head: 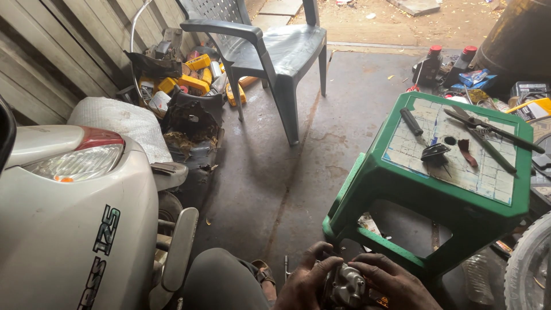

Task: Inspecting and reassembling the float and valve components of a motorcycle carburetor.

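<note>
Head view: at six o'clock, low against the bottom edge, both hands close around a small grey metal engine part (pixel 344 286), a cast body with a round cap on top. The left hand (pixel 307 282) wraps its left side with the fingers curled over the top edge; the right hand (pixel 393 281) grips the right side, fingers bent across the casting. Both are clenched on the part, which sits between them just above the person's grey-clad knee (pixel 221 278).

At four o'clock from the hands' spot, up and to the right, stands a green plastic stool (pixel 402 183) with a pale gridded top. On it lie a black-handled screwdriver (pixel 412 122) at the stool's ten o'clock corner, a dark round cap-like piece (pixel 435 152) near the middle, a small reddish strip (pixel 466 152) just beside that, and long black pliers (pixel 488 129) running towards two o'clock.

At nine o'clock a white scooter body (pixel 63 218) with a red and clear tail lamp (pixel 77 155) fills the left side. At twelve o'clock a grey plastic chair (pixel 281 51) stands on the concrete floor (pixel 270 161). At eleven o'clock, a heap of yellow and black parts (pixel 183 80) leans by the wooden wall. At one o'clock stand two dark bottles with red caps (pixel 445 64).
</note>
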